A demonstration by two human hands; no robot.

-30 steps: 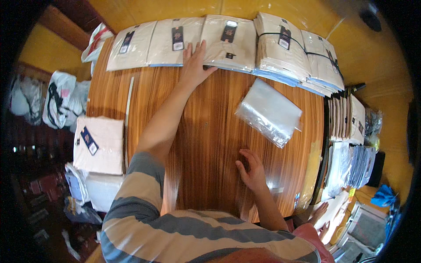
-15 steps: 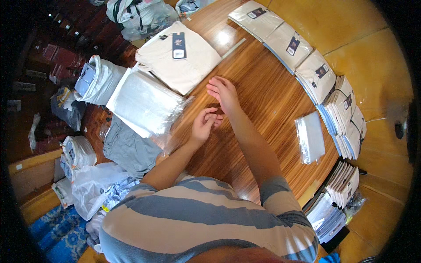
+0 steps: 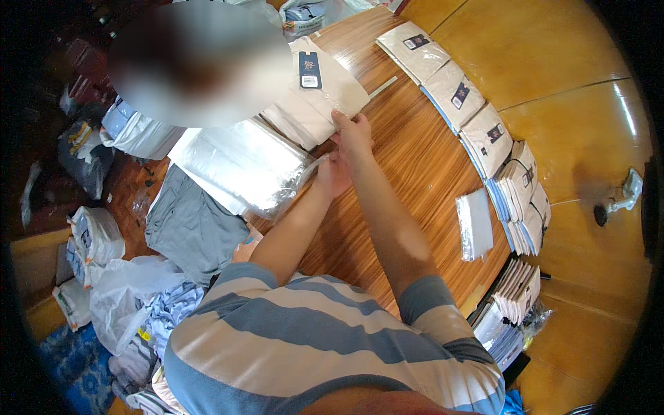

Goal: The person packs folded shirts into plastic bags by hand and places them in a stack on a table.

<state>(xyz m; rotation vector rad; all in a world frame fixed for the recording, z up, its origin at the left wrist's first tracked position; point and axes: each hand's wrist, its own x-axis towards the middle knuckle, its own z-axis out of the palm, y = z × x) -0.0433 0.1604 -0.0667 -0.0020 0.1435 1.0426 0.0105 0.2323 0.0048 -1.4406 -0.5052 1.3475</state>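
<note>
A folded beige garment (image 3: 325, 111) with a dark hang tag (image 3: 310, 70) lies at the far side of the wooden table. My right hand (image 3: 355, 137) is at its near corner, fingers bent and closed on the edge. Just below it, my left hand (image 3: 333, 178) is beside the loose edge of a stack of clear plastic bags (image 3: 242, 162). Its fingers are mostly hidden behind my right hand, so their grip cannot be made out.
Along the right edge of the table (image 3: 394, 166) runs a row of packed, tagged beige garments (image 3: 453, 95). A small stack of clear bags (image 3: 474, 225) lies nearer me. Grey cloth (image 3: 197, 225) hangs at the left, above filled plastic bags (image 3: 121, 294). A blurred oval covers the upper left.
Both hands, apart from the garment before, have come closer together; the right has reached its near corner. The view has shifted slightly, and a blurred oval now covers the upper left.
</note>
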